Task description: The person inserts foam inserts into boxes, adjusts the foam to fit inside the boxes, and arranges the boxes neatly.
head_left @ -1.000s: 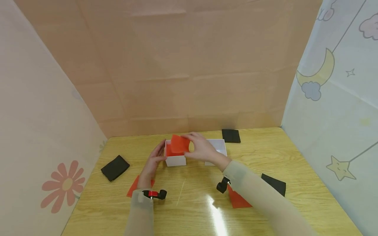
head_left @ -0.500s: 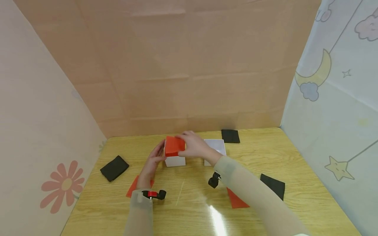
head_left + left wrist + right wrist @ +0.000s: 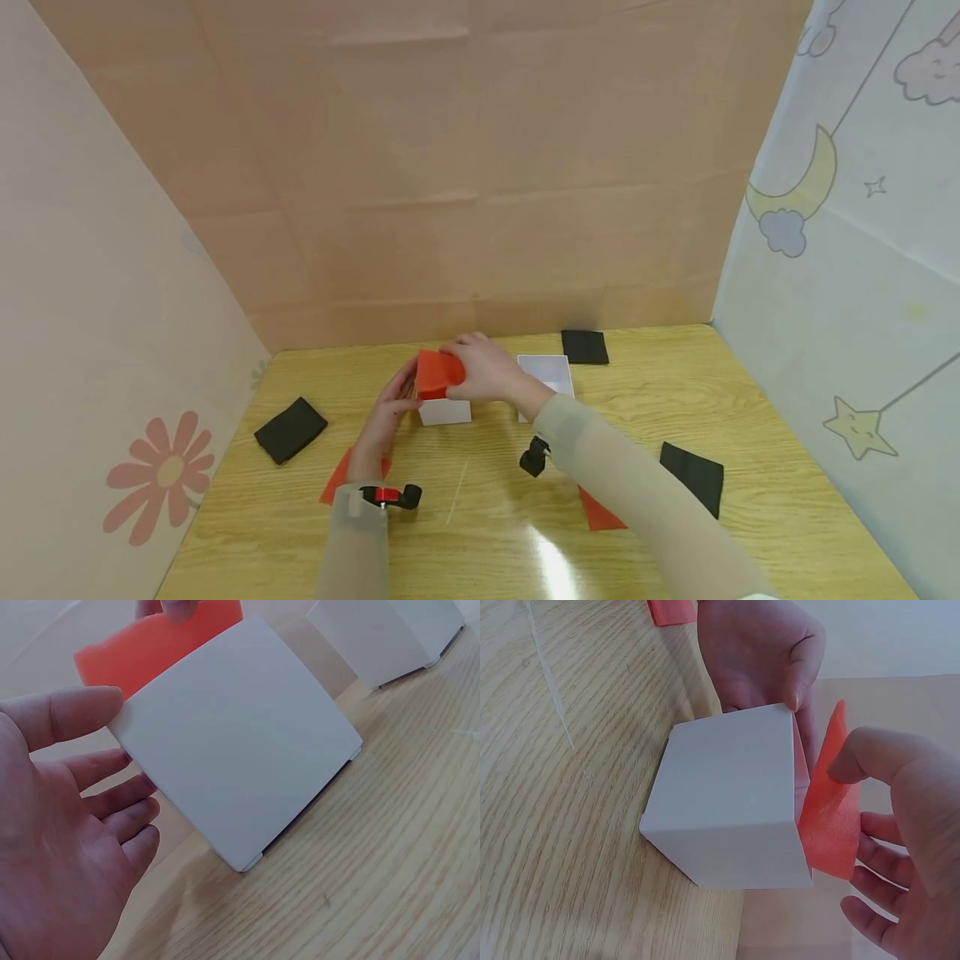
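My right hand (image 3: 489, 371) pinches a folded red cloth (image 3: 435, 372) between thumb and fingers, right over the open top of the left white box (image 3: 446, 412). In the right wrist view the cloth (image 3: 831, 817) stands at the box's mouth, its lower edge right at the rim. My left hand (image 3: 386, 410) lies along the left side of that box, fingers fairly straight. The left wrist view shows its thumb at the top corner of the white box (image 3: 240, 742) and the other fingers beside the wall. The box's inside is mostly hidden by the cloth.
A second open white box (image 3: 546, 372) stands just right. Black folded cloths lie at the left (image 3: 291, 430), back right (image 3: 585, 347) and right (image 3: 693, 479). One red cloth (image 3: 336, 481) sits under the left wrist, another red cloth (image 3: 600, 510) partly under the right forearm.
My right hand has moved left with the red cloth, bringing it over the left box, where it now covers the opening. The left hand has stayed at the box's side.
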Demonstrator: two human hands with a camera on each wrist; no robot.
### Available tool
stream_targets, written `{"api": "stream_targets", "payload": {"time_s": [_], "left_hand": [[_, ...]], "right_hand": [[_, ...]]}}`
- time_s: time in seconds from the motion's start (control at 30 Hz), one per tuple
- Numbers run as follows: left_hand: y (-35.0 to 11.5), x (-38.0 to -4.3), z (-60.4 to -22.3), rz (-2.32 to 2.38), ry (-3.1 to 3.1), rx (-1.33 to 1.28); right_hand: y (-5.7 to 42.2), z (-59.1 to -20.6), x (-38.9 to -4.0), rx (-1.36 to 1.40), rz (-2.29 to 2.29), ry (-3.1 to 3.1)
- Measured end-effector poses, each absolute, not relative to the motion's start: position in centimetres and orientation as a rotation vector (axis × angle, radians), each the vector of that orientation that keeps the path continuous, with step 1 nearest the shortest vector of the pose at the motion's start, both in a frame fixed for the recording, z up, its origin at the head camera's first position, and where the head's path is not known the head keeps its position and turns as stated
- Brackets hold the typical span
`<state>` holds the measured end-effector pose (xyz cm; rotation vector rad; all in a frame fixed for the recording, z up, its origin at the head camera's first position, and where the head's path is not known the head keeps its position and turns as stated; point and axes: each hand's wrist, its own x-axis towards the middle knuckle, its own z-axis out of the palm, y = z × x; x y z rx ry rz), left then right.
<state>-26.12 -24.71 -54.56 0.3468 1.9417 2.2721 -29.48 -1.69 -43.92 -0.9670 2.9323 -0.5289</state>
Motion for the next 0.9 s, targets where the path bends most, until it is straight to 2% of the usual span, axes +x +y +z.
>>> {"api": "stream_targets", "payload": {"time_s": [0.5, 0.9], "left_hand": [[-24.93, -26.17, -54.57, 2.264, 1.947, 0.334], [-24.88, -25.93, -54.38, 2.267, 1.936, 0.295]], "right_hand": [[-2.52, -44.07, -29.95, -1.008, -0.351, 3.012], [-2.72, -44.50, -30.24, -1.043, -0.403, 2.975]]}}
